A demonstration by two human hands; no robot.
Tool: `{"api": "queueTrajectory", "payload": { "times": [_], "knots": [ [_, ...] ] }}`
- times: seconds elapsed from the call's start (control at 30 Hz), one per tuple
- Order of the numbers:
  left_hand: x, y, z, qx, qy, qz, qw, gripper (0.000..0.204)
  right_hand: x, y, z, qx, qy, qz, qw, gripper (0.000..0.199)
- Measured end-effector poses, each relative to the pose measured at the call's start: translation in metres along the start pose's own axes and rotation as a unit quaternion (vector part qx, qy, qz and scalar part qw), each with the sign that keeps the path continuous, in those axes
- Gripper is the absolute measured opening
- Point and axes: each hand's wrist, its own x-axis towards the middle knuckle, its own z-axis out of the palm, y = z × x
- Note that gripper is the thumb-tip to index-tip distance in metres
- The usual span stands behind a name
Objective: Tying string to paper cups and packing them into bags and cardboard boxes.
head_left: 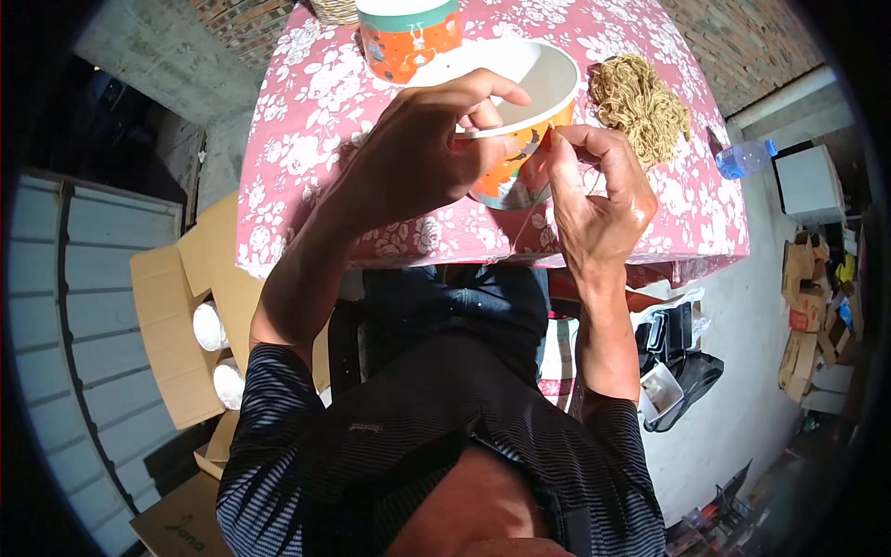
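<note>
A paper bucket (pixel 509 188) with a white rim and an orange printed side tilts on the table's near part. My left hand (pixel 436 139) grips its rim, fingers curled over the inside and the thumb outside. At the bucket's right side, my right hand (pixel 603 190) has its thumb and forefinger pinched together against or near the printed wall. Whatever lies between those fingertips is too small to make out. A tangled bundle of tan twine (pixel 639 107) lies on the cloth just beyond my right hand.
A second orange and green bucket (pixel 413 46) stands farther back on the flowered pink tablecloth (pixel 306 153). To the right is a clear plastic bottle (pixel 745 159). An open cardboard box (pixel 165 325) with white round items (pixel 210 327) is at the left.
</note>
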Motion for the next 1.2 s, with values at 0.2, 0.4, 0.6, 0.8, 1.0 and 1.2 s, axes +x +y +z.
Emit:
{"api": "queueTrajectory", "payload": {
  "times": [0.2, 0.4, 0.6, 0.8, 1.0, 1.2],
  "knots": [
    [0.002, -0.010, 0.009, 0.016, 0.003, 0.078, 0.997, 0.042, 0.002, 0.000, -0.009, -0.021, -0.021, -0.033, 0.999, 0.011],
    [0.007, -0.005, 0.013, 0.039, -0.043, 0.109, 0.992, 0.047, -0.002, -0.001, -0.020, -0.043, -0.054, -0.002, 0.998, 0.011],
    [0.027, -0.006, 0.012, 0.017, -0.127, -0.022, 0.992, 0.023, -0.008, 0.003, -0.022, -0.022, -0.049, 0.003, 0.999, 0.012],
    [0.035, -0.012, 0.018, 0.014, -0.147, -0.020, 0.989, 0.020, -0.011, 0.003, -0.027, -0.028, -0.073, 0.013, 0.997, 0.010],
    [0.034, -0.010, 0.022, 0.047, -0.151, 0.016, 0.987, 0.016, -0.017, 0.007, -0.026, -0.027, -0.088, 0.020, 0.996, 0.009],
    [0.026, -0.013, 0.030, 0.078, -0.103, 0.071, 0.989, 0.009, -0.023, 0.009, -0.022, 0.064, -0.077, 0.108, 0.989, 0.029]
  ]
}}
